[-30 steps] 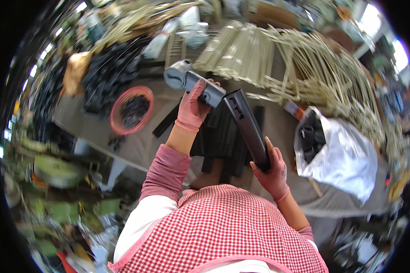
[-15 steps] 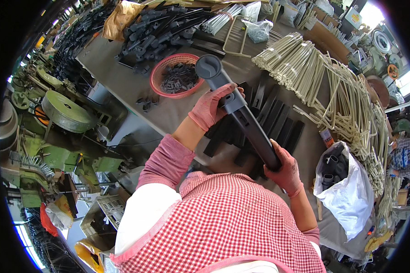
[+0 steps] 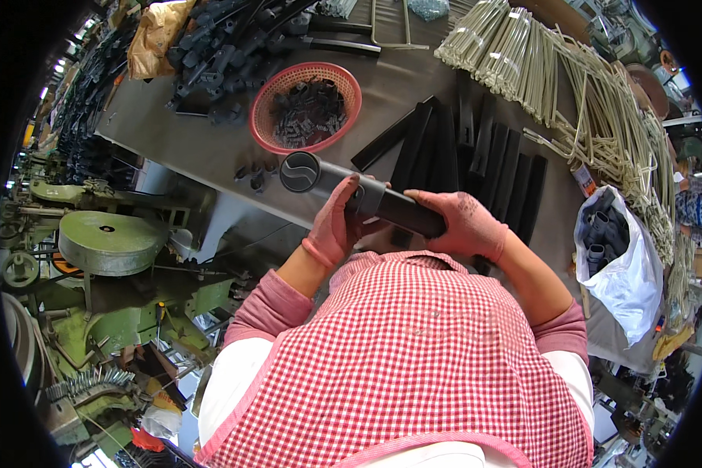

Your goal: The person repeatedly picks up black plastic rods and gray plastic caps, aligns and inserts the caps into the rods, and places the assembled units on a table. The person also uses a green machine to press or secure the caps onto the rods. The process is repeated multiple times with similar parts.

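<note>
Between my two pink-gloved hands is a black tube with a dark grey plastic fitting on its left end. The fitting's round end face, marked with a curved groove, points to the upper left. My left hand is closed around the fitting where it meets the tube, thumb on top. My right hand wraps the tube's other end. Both hands are close in front of my checked apron. Beyond them, several loose black tubes lie side by side on the table.
A pink basket holds small dark parts and springs, with a few dark pieces beside it. Pale metal rods are piled at the right, near a white bag of black fittings. Dark tubes with fittings lie far left. A green machine stands left.
The tube has come closer to my body and swung from steep to flatter. My right hand has moved up and now wraps over the tube's end. My view has shifted too.
</note>
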